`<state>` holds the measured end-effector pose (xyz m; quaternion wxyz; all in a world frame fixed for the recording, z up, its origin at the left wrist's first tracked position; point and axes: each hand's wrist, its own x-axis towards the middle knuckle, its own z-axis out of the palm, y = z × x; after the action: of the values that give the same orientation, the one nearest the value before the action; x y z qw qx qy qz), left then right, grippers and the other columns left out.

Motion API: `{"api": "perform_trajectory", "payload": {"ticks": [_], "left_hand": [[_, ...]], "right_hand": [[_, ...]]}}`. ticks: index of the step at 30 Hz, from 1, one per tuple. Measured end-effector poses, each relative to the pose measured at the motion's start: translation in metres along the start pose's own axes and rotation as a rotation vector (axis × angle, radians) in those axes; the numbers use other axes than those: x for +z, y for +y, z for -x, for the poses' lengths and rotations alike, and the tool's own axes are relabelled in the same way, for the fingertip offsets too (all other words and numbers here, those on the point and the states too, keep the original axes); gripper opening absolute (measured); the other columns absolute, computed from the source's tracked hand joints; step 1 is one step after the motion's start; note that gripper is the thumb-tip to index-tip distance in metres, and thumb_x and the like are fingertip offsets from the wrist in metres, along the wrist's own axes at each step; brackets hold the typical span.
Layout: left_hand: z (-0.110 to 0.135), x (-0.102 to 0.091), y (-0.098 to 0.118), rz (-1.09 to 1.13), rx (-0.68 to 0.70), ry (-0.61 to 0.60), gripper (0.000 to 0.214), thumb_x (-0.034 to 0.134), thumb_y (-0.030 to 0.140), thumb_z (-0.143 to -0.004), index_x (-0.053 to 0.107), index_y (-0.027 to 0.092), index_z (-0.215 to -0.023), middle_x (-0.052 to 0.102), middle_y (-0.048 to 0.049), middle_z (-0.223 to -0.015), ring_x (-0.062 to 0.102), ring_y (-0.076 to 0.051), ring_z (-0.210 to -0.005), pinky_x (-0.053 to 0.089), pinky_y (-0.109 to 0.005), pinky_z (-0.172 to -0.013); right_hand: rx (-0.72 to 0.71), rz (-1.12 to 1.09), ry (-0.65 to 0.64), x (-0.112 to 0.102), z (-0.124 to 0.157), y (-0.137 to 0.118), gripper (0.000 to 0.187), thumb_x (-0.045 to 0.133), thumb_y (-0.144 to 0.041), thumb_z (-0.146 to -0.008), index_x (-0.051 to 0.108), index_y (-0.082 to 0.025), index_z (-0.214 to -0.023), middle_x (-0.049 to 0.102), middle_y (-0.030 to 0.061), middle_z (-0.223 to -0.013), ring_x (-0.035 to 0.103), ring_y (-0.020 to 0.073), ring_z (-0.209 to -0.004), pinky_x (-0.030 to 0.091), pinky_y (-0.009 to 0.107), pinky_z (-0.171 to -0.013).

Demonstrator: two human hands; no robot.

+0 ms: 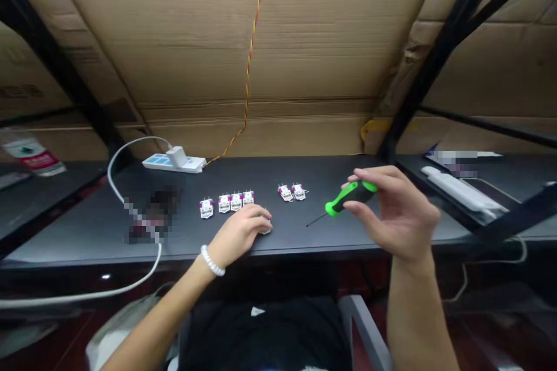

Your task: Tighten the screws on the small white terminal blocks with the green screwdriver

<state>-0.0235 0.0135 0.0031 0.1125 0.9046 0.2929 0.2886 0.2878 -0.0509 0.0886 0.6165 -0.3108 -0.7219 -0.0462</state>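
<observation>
My right hand (pixel 398 211) is raised above the black table (pixel 331 177) and grips a screwdriver (pixel 343 202) with a green and black handle, its thin tip pointing down to the left. My left hand (pixel 241 232) rests on the table with its fingers curled over a small white part (pixel 265 229) that is mostly hidden. Just beyond that hand lies a row of several small white and magenta parts (pixel 226 204). Two more of the same parts (pixel 292 192) lie further right, near the screwdriver tip.
A white power strip (pixel 174 161) with a plugged-in adapter sits at the back left, its white cable (pixel 114 185) looping off the table's front. A red-yellow twisted wire (pixel 249 64) hangs down the cardboard wall. Black frame bars cross left and right. A white flat device (pixel 461 190) lies at right.
</observation>
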Motion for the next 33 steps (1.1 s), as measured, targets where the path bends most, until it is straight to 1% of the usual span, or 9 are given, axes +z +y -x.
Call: {"api": "perform_trajectory", "payload": {"ticks": [5,8,12,14,17,20,25,30,33], "left_hand": [[0.001,0.001,0.000,0.000,0.010,0.016,0.027,0.054,0.014,-0.104,0.079,0.021,-0.097,0.076,-0.0094,-0.115,0.070,-0.023,-0.111,0.058,-0.040,-0.101],[0.002,0.001,0.002,0.020,0.001,0.022,0.023,0.057,0.015,-0.104,0.079,0.021,-0.099,0.075,-0.0094,-0.116,0.070,-0.024,-0.112,0.058,-0.041,-0.103],[0.002,0.001,0.005,0.058,-0.072,0.012,0.017,0.063,0.018,-0.102,0.080,0.021,-0.097,0.073,-0.0093,-0.118,0.069,-0.024,-0.114,0.056,-0.042,-0.107],[0.001,0.001,0.005,0.085,-0.104,0.005,0.016,0.065,0.018,-0.100,0.080,0.021,-0.097,0.072,-0.0093,-0.119,0.069,-0.025,-0.115,0.056,-0.041,-0.107],[0.001,0.002,0.004,0.109,-0.116,-0.007,0.015,0.067,0.019,-0.100,0.081,0.021,-0.098,0.071,-0.0092,-0.119,0.068,-0.025,-0.115,0.056,-0.042,-0.108],[0.001,0.004,0.004,0.119,-0.122,-0.014,0.015,0.067,0.021,-0.100,0.083,0.021,-0.100,0.071,-0.0094,-0.120,0.068,-0.025,-0.116,0.055,-0.042,-0.109],[0.000,0.005,0.003,0.139,-0.137,-0.031,0.015,0.068,0.019,-0.100,0.083,0.021,-0.101,0.070,-0.0095,-0.120,0.067,-0.025,-0.117,0.054,-0.042,-0.109],[0.000,0.006,0.003,0.148,-0.129,-0.040,0.014,0.069,0.018,-0.100,0.082,0.020,-0.102,0.069,-0.0094,-0.120,0.065,-0.025,-0.118,0.052,-0.044,-0.111],[0.000,0.007,0.002,0.158,-0.126,-0.033,0.015,0.068,0.019,-0.100,0.083,0.021,-0.102,0.069,-0.0095,-0.121,0.065,-0.025,-0.117,0.052,-0.044,-0.110]], "right_hand": [[0.004,-0.015,-0.011,0.001,0.000,-0.002,0.049,0.088,-0.019,-0.083,0.075,-0.028,-0.130,0.075,0.0080,-0.110,0.075,0.0241,-0.092,0.065,0.042,-0.081],[0.018,-0.057,-0.012,0.007,0.001,-0.003,0.053,0.088,-0.017,-0.083,0.074,-0.029,-0.133,0.075,0.0078,-0.111,0.075,0.0242,-0.094,0.065,0.042,-0.082],[0.049,-0.132,-0.027,0.029,0.002,-0.004,0.052,0.085,-0.018,-0.086,0.072,-0.029,-0.135,0.075,0.0074,-0.112,0.075,0.0236,-0.097,0.065,0.041,-0.085],[0.107,-0.169,-0.030,0.043,0.002,-0.002,0.049,0.081,-0.020,-0.090,0.071,-0.028,-0.137,0.074,0.0075,-0.111,0.075,0.0233,-0.099,0.065,0.039,-0.084],[0.138,-0.200,-0.031,0.062,0.001,0.002,0.044,0.080,-0.022,-0.092,0.072,-0.028,-0.135,0.074,0.0065,-0.110,0.074,0.0214,-0.099,0.065,0.036,-0.085],[0.152,-0.225,-0.020,0.072,0.001,0.004,0.046,0.079,-0.022,-0.093,0.071,-0.030,-0.137,0.072,0.0061,-0.111,0.073,0.0208,-0.099,0.065,0.035,-0.085],[0.140,-0.242,-0.021,0.073,0.001,0.002,0.050,0.079,-0.021,-0.093,0.069,-0.031,-0.141,0.072,0.0065,-0.111,0.073,0.0211,-0.099,0.066,0.037,-0.085],[0.112,-0.232,-0.040,0.073,0.003,-0.002,0.053,0.079,-0.021,-0.093,0.067,-0.030,-0.144,0.073,0.0085,-0.114,0.074,0.0234,-0.101,0.066,0.039,-0.086],[0.073,-0.224,-0.064,0.075,0.004,-0.004,0.055,0.080,-0.019,-0.092,0.067,-0.031,-0.144,0.074,0.0085,-0.115,0.075,0.0231,-0.100,0.066,0.038,-0.085]]}}
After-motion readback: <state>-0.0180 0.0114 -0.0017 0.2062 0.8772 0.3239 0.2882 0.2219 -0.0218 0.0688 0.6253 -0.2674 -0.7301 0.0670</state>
